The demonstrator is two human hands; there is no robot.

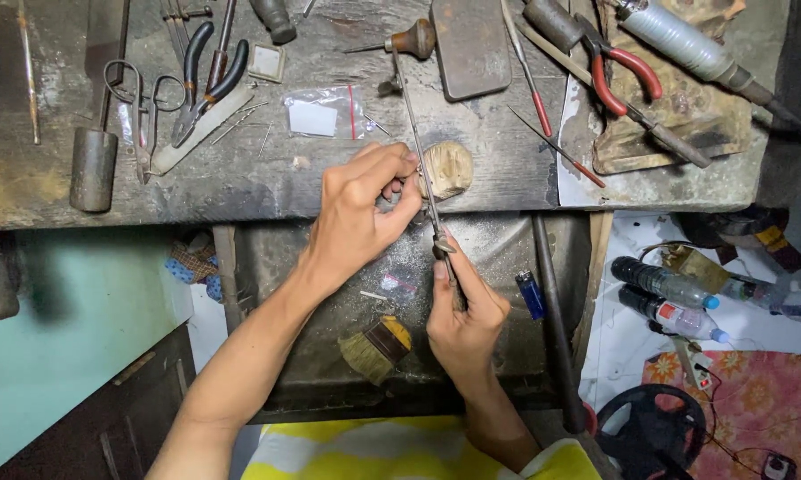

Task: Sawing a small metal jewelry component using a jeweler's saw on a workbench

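My right hand (465,313) grips the near end of a thin metal saw frame (415,133) that runs away from me over the bench edge. My left hand (362,206) pinches a small piece, mostly hidden by its fingers, against a worn wooden bench peg (449,167) right beside the saw blade. Below both hands lies a metal catch tray (498,244) dusted with filings.
Black-handled pliers (207,82), scissors (136,107), a small plastic bag (323,113), red-handled pliers (615,67) and a dark flat block (470,46) lie on the bench. The tray holds a brush (375,347) and a blue lighter (531,294). Plastic bottles (665,298) lie on the floor at right.
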